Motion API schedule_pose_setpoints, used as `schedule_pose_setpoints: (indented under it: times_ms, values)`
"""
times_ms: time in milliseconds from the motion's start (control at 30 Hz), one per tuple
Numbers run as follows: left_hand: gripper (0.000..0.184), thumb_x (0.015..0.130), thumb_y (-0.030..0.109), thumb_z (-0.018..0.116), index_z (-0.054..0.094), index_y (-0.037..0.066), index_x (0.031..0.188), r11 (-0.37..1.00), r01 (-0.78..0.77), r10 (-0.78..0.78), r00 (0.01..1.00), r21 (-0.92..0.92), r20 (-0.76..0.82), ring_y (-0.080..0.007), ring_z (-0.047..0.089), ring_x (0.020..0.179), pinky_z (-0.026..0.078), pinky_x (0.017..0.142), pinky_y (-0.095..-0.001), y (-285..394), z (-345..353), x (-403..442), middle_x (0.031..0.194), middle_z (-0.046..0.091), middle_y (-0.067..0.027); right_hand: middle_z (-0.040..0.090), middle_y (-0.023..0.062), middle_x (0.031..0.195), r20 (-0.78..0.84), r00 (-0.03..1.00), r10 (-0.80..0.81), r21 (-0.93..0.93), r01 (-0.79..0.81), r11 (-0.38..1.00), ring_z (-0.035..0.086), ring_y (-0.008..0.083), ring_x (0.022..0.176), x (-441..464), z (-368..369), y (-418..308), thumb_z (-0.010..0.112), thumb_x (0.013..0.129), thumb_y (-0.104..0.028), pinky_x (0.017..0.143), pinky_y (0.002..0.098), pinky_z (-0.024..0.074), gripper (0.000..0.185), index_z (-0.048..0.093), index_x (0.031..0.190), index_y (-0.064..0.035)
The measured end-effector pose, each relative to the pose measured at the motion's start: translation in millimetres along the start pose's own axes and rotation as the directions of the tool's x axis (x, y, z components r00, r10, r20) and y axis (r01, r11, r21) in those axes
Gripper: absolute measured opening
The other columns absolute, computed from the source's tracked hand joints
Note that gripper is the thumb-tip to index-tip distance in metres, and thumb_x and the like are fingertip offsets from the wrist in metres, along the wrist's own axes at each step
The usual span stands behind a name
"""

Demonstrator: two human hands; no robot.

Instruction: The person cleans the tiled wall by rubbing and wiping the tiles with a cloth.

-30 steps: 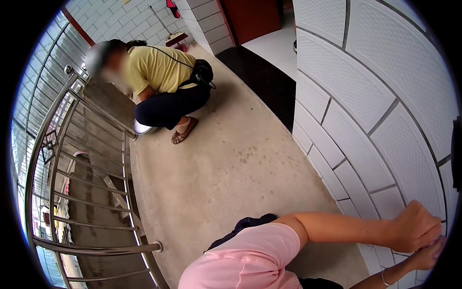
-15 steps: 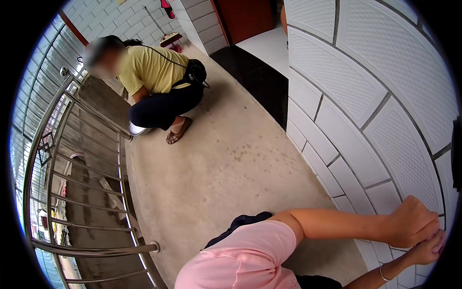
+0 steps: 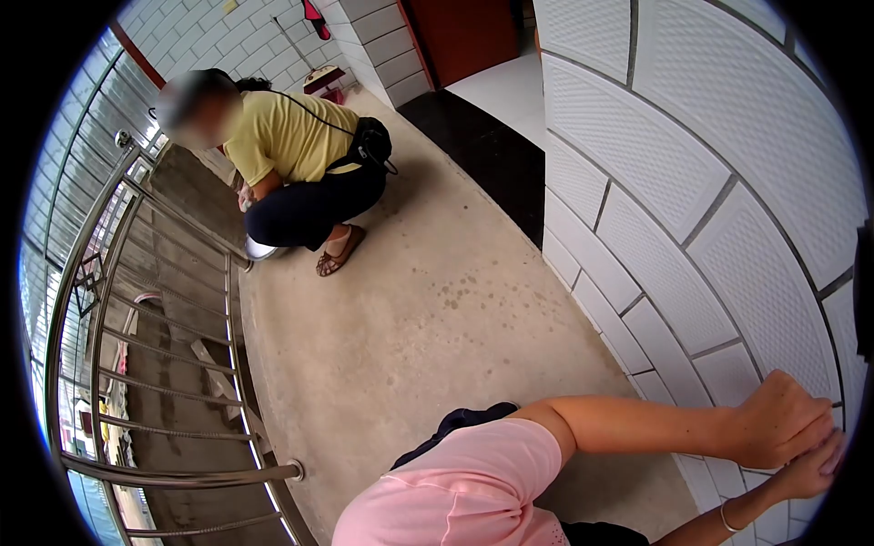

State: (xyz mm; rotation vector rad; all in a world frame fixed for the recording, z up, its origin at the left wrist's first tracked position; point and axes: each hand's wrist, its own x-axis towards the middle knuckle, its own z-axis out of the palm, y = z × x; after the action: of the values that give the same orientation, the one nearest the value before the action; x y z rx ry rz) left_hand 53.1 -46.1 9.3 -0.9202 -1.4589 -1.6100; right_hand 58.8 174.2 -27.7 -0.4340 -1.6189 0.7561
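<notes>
My two hands meet at the far right, in front of the tiled wall (image 3: 665, 205). My left hand (image 3: 785, 426) is closed, its fingers bent and pressed toward the right hand. Just below it, my right hand (image 3: 808, 471) is closed too, with a bracelet (image 3: 726, 519) at its wrist. Something pale seems to lie between the fingers, but the dark image edge cuts it off and I cannot make it out. My pink shirt sleeve (image 3: 482, 455) fills the bottom middle.
A person in a yellow shirt (image 3: 305, 132) squats on the concrete floor (image 3: 401, 337), beside a metal basin (image 3: 259, 247). A steel railing (image 3: 182, 471) runs along the left. Behind stand a broom and dustpan (image 3: 323, 79); a reddish door (image 3: 464, 41) is at the top.
The squatting person's hand has come into view above the knee. A limb at the doorway has mostly gone from sight. My own hands have barely moved.
</notes>
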Motion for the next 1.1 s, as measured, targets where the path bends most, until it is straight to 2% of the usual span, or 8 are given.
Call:
schedule_pose_setpoints:
  times_ms: [367,467,533,900,967,1033,1067,1100]
  values:
    - [0.032,0.09,0.014,0.048,0.046,0.004,0.06,0.997,0.049,-0.047,0.998,-0.067,0.035,-0.029,0.038,0.037,0.026,0.04,-0.0392,2.4,-0.2,0.3,0.047,0.042,-0.0091,0.067,0.004,0.087,0.068,0.998,-0.004,0.084,-0.002,0.996,0.062,0.0127,0.076,-14.6,8.0,-33.0,0.063,0.095,-0.027,0.072,0.0268,0.0494,0.028,0.068,0.093,0.0008]
    - [0.032,0.09,0.014,0.048,0.046,0.004,0.059,1.0,0.009,-0.009,1.0,-0.011,0.013,-0.0291,0.039,0.038,0.026,0.04,-0.0393,-0.4,3.2,-1.6,0.048,0.042,-0.0092,0.071,0.0095,0.109,0.118,0.993,0.003,0.055,-0.009,0.998,0.068,0.019,0.096,-10.0,6.5,-15.7,0.062,0.093,-0.039,0.084,0.0297,0.0512,0.043,0.069,0.111,-0.0003]
    - [0.032,0.09,0.013,0.047,0.045,0.004,0.059,0.998,0.032,-0.03,0.999,-0.045,0.034,-0.0291,0.039,0.038,0.026,0.04,-0.0394,-0.6,1.8,-1.7,0.049,0.042,-0.0091,0.064,0.0041,0.087,0.089,0.993,-0.075,0.135,0.063,0.989,0.06,0.0125,0.076,-17.1,9.2,-36.1,0.063,0.095,-0.025,0.071,0.0263,0.048,0.027,0.067,0.094,0.0017]
    - [0.031,0.089,0.014,0.048,0.044,0.004,0.06,0.999,-0.018,0.017,1.0,0.039,0.017,-0.0286,0.039,0.038,0.026,0.04,-0.0391,-6.1,7.7,-7.2,0.05,0.042,-0.009,0.07,0.0091,0.098,0.081,0.996,-0.046,0.065,0.041,0.997,0.066,0.0158,0.085,-15.9,7.7,-28.5,0.066,0.093,-0.025,0.078,0.0269,0.0514,0.031,0.068,0.105,0.003]
    - [0.027,0.088,0.014,0.05,0.046,0.005,0.063,0.997,0.053,-0.046,0.988,-0.051,0.145,-0.0282,0.042,0.04,0.028,0.039,-0.0387,-8.6,3.1,-6.3,0.053,0.044,-0.0091,0.07,0.0102,0.101,0.069,0.996,-0.049,0.072,0.044,0.996,0.066,0.0168,0.087,-14.7,13.3,-25.5,0.066,0.092,-0.026,0.08,0.0279,0.0521,0.033,0.067,0.108,0.0028]
    - [0.024,0.087,0.014,0.052,0.047,0.005,0.065,0.998,0.068,-0.069,0.975,0.011,0.211,-0.0281,0.044,0.042,0.029,0.04,-0.0389,-3.5,6.2,-7.1,0.056,0.046,-0.0091,0.07,0.0116,0.108,0.041,0.907,-0.419,0.086,0.415,0.906,0.066,0.0199,0.096,-3.9,5.0,2.7,0.067,0.091,-0.025,0.086,0.0316,0.052,0.035,0.064,0.113,0.0023]
    - [0.021,0.087,0.014,0.053,0.048,0.005,0.068,0.994,0.058,-0.085,0.949,0.097,0.304,-0.028,0.046,0.044,0.031,0.041,-0.039,-6.0,0.9,-11.7,0.058,0.048,-0.0092,0.067,0.0124,0.111,0.187,0.882,-0.432,-0.47,0.466,0.749,0.063,0.0228,0.103,-17.2,-2.5,25.7,0.065,0.09,-0.018,0.092,0.0348,0.0503,0.034,0.059,0.117,0.0013]
    - [0.016,0.086,0.014,0.055,0.051,0.006,0.072,0.965,-0.081,0.025,0.976,0.251,0.216,-0.028,0.051,0.049,0.038,0.046,-0.0394,0.5,-22.9,6.1,0.064,0.051,-0.0092,0.063,0.0139,0.114,0.063,0.989,-0.133,0.124,0.124,0.984,0.061,0.0258,0.106,-58.0,28.3,-77.2,0.064,0.088,-0.013,0.094,0.036,0.0483,0.032,0.057,0.117,0.0003]
